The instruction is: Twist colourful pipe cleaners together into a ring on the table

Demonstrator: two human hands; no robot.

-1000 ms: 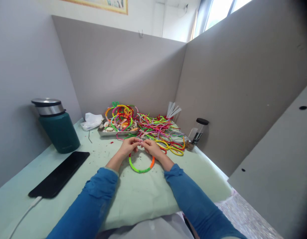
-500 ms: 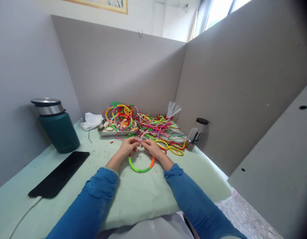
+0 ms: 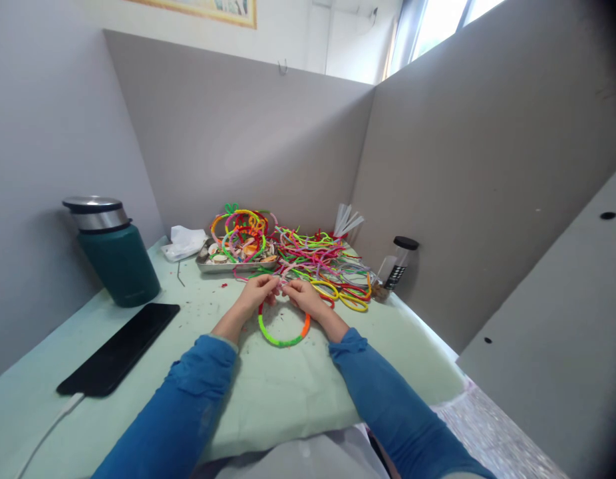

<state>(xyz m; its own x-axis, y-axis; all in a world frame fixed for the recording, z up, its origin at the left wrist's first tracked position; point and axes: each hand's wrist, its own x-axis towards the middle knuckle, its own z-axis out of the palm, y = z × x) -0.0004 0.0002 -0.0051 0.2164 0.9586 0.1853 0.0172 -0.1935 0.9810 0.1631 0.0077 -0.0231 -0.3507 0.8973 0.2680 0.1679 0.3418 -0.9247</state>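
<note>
A ring of coloured pipe cleaners, red, lime, green and orange, hangs toward me over the green cloth. Its far side is pinched between the fingers of my left hand and my right hand. Both hands are closed there, fingertips nearly touching, around a pink stretch of the ring; the fingers partly hide this stretch. Just beyond my hands lies a heap of loose pipe cleaners in many colours. Yellow pipe-cleaner loops lie right of my right hand.
At the back, a metal tray holds shells and finished-looking coloured rings. A white tissue pack, a teal bottle and a black phone with a cable stand or lie left. A clear jar leans right, near grey partitions.
The fingers of both hands have shifted slightly at the pink stretch of the ring. The ring and everything else stay in place.
</note>
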